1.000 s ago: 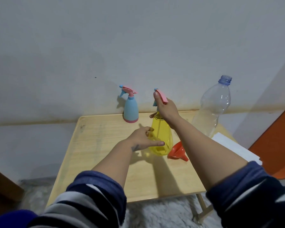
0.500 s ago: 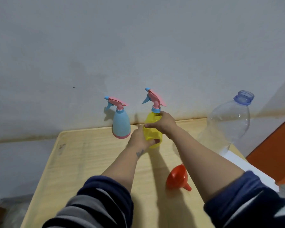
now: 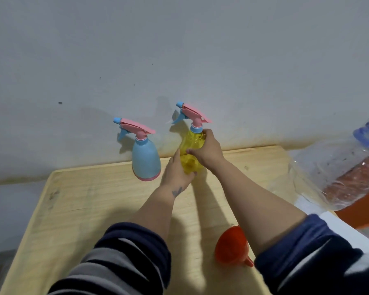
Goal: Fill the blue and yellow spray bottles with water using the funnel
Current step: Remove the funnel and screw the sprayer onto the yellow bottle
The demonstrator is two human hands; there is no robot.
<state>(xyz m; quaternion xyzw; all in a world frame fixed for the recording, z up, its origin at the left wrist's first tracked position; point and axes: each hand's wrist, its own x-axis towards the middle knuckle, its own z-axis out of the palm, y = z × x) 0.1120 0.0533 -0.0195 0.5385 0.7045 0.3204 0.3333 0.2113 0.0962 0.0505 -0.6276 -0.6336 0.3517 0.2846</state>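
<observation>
Head view: centre frame, both hands wrap the yellow spray bottle (image 3: 191,154), left hand (image 3: 176,173) low, right hand (image 3: 207,151) higher; blue spray bottle (image 3: 145,160) just left; funnel (image 3: 230,245) lower right on worktop (image 3: 77,209).

Your left hand (image 3: 176,173) and right hand (image 3: 207,149) hide much of the yellow spray bottle (image 3: 191,150); its base can't be seen. Clear water bottle (image 3: 337,167) blurred, cut off at right edge. Your right forearm covers pt of the funnel (image 3: 230,246).

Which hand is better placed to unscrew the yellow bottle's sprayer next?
Right, probably. The right hand grips the yellow bottle high, just under the sprayer; the left hand holds the base, steadying it.
</observation>
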